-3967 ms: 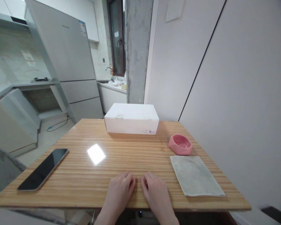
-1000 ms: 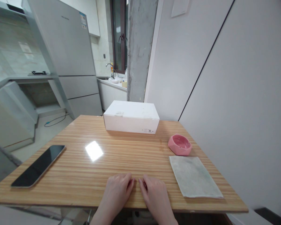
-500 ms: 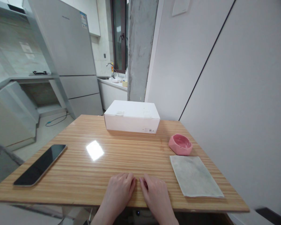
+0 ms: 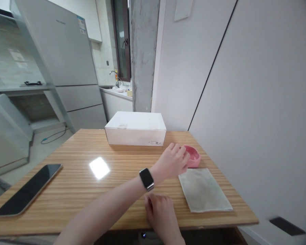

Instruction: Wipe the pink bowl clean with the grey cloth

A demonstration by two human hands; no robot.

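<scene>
My left hand (image 4: 174, 158) reaches across to the right, over the left side of a pink bowl (image 4: 195, 158) with thick, angular walls. Its fingers are bent but apart, and they cover part of the bowl's rim. The thumb is hidden, and I cannot tell whether the fingertips press on the bowl. A black smartwatch (image 4: 146, 179) sits on my left wrist. Near the table's front edge, below the left forearm, my right hand (image 4: 161, 208) rests in a loose fist, with nothing seen in it. A grey-green folded cloth (image 4: 205, 190) lies flat just in front of the bowl.
On the wooden table (image 4: 76, 180), a white box (image 4: 136, 136) stands at the back. A black phone (image 4: 28, 190) lies at the left edge. A white wall (image 4: 257, 112) runs along the right side. Beyond the table are a fridge (image 4: 58, 51) and a sink counter (image 4: 117, 97).
My left hand has left its place beside the right hand and stretched forward and right to the bowl. The right hand stays near the edge. The camera view has turned slightly right.
</scene>
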